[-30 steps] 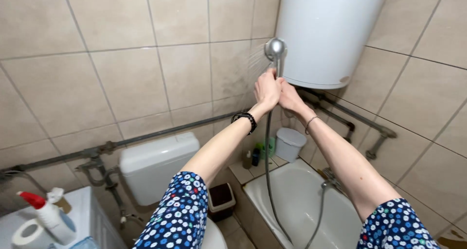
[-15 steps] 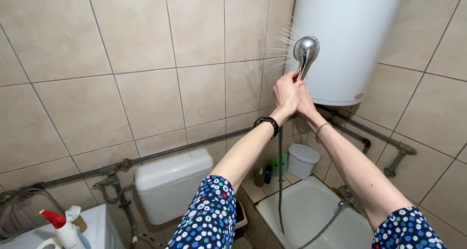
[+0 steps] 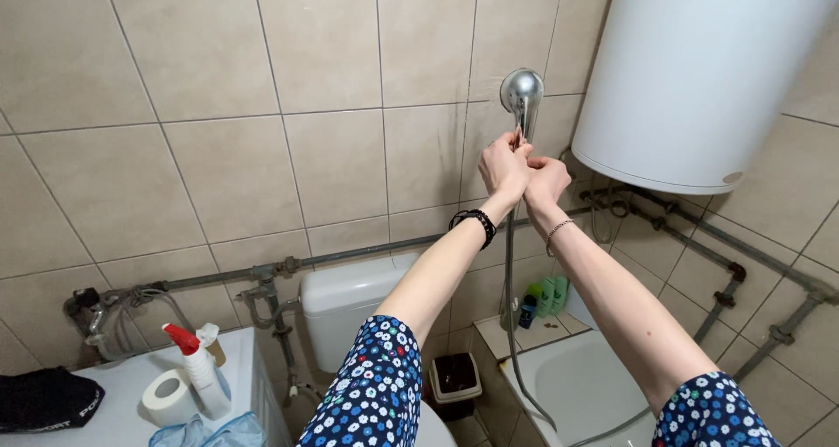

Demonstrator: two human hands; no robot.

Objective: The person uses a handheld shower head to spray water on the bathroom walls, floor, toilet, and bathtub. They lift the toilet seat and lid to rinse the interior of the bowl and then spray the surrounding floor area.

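A chrome shower head (image 3: 522, 91) is raised in front of the beige tiled wall (image 3: 262, 106). My left hand (image 3: 502, 164) grips its handle just below the head. My right hand (image 3: 546, 179) is closed around the handle right beside and slightly below the left. A grey hose (image 3: 510, 307) hangs from the handle down toward the white bathtub (image 3: 585, 386). Both arms wear blue flowered sleeves; a black bead bracelet sits on the left wrist.
A white water heater (image 3: 699, 71) hangs at upper right above grey pipes (image 3: 725, 263). A white toilet tank (image 3: 345, 311) and small bin (image 3: 456, 379) stand below. At lower left a white surface (image 3: 114, 395) holds a spray bottle (image 3: 199, 368), paper roll (image 3: 166, 398) and dark cloth (image 3: 44, 399). Bottles (image 3: 542, 297) sit by the tub.
The view has swung left, so the heater sits further right. The shower head has moved away from the heater to the tiled wall. Both hands keep their grip.
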